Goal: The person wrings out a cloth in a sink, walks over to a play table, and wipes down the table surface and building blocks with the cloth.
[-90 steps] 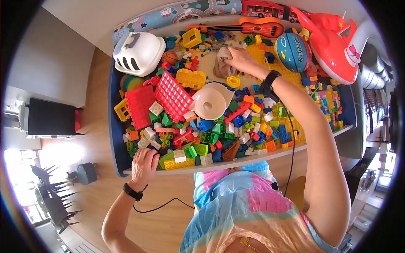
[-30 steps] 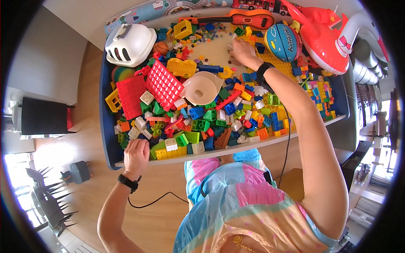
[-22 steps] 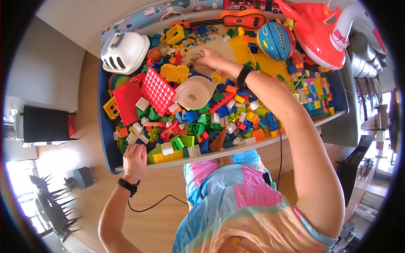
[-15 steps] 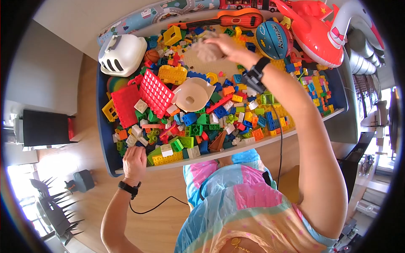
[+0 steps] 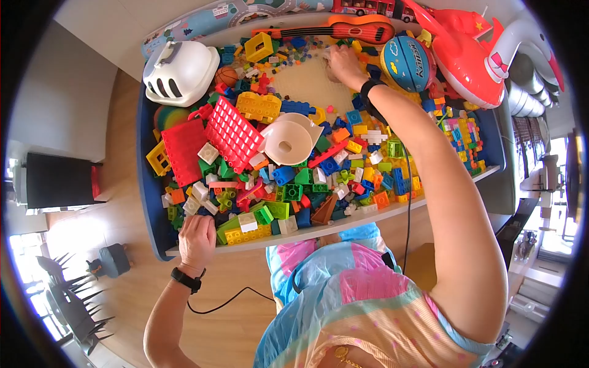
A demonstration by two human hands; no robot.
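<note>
A large blue-walled toy tray (image 5: pixel 149 202) holds many loose building bricks. My left hand (image 5: pixel 197 238) is closed over its near rim at the left corner, beside green and yellow bricks. Across the tray, my right hand (image 5: pixel 347 67) rests with bent fingers at the right side of a bare beige baseplate (image 5: pixel 304 84). A crumpled greyish cloth (image 5: pixel 332 64) is bunched under these fingers, mostly hidden by them. Small coloured pieces (image 5: pixel 294 58) lie along the baseplate's far edge.
An orange toy guitar (image 5: pixel 359 29) lies behind my right hand, with a blue ball (image 5: pixel 407 63) to its right. A white toy carrier (image 5: pixel 181 72), red plates (image 5: pixel 183 153) and a white cup-like piece (image 5: pixel 288 142) sit on the left half. A red inflatable (image 5: pixel 469 67) stands far right.
My right hand has moved right across the baseplate with the cloth, uncovering more of the plate's surface. My left hand has stayed at the tray's rim. The view has shifted slightly.
</note>
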